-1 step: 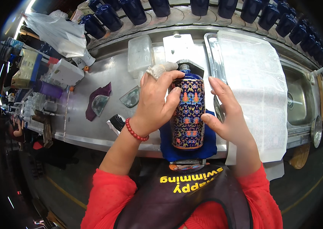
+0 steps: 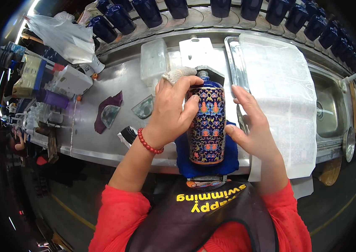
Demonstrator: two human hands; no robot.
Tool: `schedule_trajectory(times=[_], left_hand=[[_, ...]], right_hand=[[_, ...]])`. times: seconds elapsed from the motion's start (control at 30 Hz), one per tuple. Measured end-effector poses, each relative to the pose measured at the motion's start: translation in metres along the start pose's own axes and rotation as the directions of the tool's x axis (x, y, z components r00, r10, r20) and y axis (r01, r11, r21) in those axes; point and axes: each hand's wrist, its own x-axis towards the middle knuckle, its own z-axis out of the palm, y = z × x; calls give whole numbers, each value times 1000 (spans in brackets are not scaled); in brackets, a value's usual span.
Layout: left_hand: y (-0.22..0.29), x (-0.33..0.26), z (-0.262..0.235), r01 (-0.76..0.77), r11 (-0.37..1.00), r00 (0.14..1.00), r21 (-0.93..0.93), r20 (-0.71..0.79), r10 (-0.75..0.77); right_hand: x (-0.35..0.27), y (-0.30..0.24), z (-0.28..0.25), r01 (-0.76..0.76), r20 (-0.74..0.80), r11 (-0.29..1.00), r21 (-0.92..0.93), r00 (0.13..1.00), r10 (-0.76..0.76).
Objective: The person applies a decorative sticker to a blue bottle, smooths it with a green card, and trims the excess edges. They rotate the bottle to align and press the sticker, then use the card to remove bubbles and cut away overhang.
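Note:
A dark blue vase (image 2: 206, 126) with a bright floral pattern rests on a blue cloth (image 2: 186, 161) at the front edge of a metal counter (image 2: 102, 147). Its neck points away from me. My left hand (image 2: 174, 111) wraps the vase's upper left side; it wears a red bead bracelet, and one finger is wrapped in white. My right hand (image 2: 249, 130) presses against the vase's right side, thumb on the body and fingers stretched out.
A row of dark blue vases (image 2: 144, 10) lines the back ledge. A white sheet (image 2: 279, 92) covers a tray at right, with a sink (image 2: 329, 111) beyond. A clear plastic box (image 2: 153, 61), purple cloth (image 2: 108, 111), small boxes (image 2: 73, 82) and a white bag (image 2: 66, 38) lie left.

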Motion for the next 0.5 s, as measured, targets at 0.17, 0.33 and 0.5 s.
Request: schedule_trajectory(times=[0.17,0.33,0.5], left_hand=[[4,16,0,-30,998,998,-49,48,32],[9,22,1,-64,997,996,-40,59,67],[10,24,-4,-8,1000,988,2,153,8]], right_hand=[[-11,-5,-16,-279,21,893,353,957,290],[-15,-8,-24,-199,-29,771,605,962,271],[-15,-5,-27,-183,-18,780,599,970,242]])
